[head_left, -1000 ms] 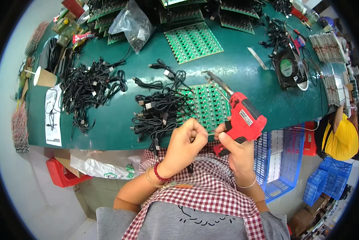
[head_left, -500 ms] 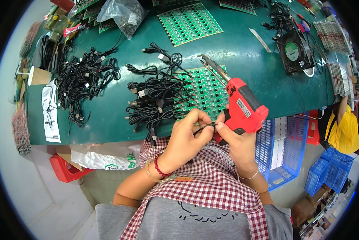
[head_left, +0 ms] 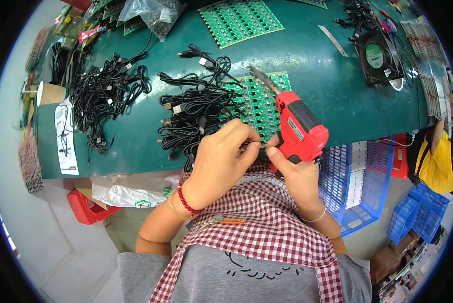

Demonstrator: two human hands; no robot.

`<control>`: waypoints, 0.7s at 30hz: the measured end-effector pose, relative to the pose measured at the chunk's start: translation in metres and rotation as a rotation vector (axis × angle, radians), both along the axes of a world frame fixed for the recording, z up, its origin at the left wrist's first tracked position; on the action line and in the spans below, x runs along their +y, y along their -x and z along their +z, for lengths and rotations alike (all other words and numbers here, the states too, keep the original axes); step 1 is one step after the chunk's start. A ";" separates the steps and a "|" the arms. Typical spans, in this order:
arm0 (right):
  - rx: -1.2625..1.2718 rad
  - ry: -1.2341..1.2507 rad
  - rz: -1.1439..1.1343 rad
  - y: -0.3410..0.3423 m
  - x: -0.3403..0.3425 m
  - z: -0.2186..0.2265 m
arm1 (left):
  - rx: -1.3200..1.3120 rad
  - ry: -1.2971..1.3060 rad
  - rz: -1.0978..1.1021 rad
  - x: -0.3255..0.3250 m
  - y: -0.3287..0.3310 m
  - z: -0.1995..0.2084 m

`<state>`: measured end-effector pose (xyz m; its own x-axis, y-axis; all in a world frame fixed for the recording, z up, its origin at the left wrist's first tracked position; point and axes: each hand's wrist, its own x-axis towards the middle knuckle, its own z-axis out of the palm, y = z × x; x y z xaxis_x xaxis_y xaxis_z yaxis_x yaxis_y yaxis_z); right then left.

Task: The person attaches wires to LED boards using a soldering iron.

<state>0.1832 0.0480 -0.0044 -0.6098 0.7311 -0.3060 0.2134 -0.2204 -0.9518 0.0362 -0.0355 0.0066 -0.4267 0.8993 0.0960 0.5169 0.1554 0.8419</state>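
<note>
Just past the table's front edge, my left hand [head_left: 220,164] is closed in a pinch on the thin end of a black cable [head_left: 246,145], most of it hidden by my fingers. My right hand [head_left: 302,178] grips a red soldering gun [head_left: 303,132], its metal tip pointing up and left above a green circuit board [head_left: 270,107]. My right thumb and fingertip also meet at the cable's end, close to my left fingers. Several coiled black USB cables [head_left: 193,107] lie over the board's left part, thin wires running onto it.
Another pile of black cables [head_left: 105,91] lies at the left. Farther back are a second circuit board [head_left: 241,21] and a clear bag [head_left: 158,17] of small parts. A black fan [head_left: 377,58] stands at the right; blue crates [head_left: 360,202] sit below the table edge.
Both hands have moved slightly away from me over the table edge, and the soldering gun has shifted a little left. The left hand has turned, its knuckles now covering more of the cable.
</note>
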 end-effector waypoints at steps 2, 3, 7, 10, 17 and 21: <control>0.065 0.034 -0.107 0.001 -0.002 0.004 | 0.035 0.035 -0.017 -0.002 0.004 0.004; 0.067 0.028 -0.112 -0.001 0.000 0.004 | 0.070 0.065 -0.032 0.000 0.005 0.006; 0.172 -0.038 0.018 -0.005 0.001 -0.006 | 0.129 0.043 -0.094 -0.002 -0.006 0.011; 0.164 -0.021 0.013 -0.003 -0.002 0.000 | 0.140 0.032 -0.083 -0.002 -0.010 0.013; 0.276 0.273 -0.077 -0.006 -0.009 0.000 | 0.018 -0.005 0.001 -0.009 -0.016 0.013; 0.204 0.234 -0.116 -0.011 -0.008 0.000 | 0.184 0.041 0.032 -0.005 -0.002 0.009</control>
<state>0.1947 0.0404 -0.0049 -0.5924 0.7238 -0.3538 -0.0156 -0.4494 -0.8932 0.0380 -0.0405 0.0161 -0.4340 0.8902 0.1387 0.6558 0.2066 0.7261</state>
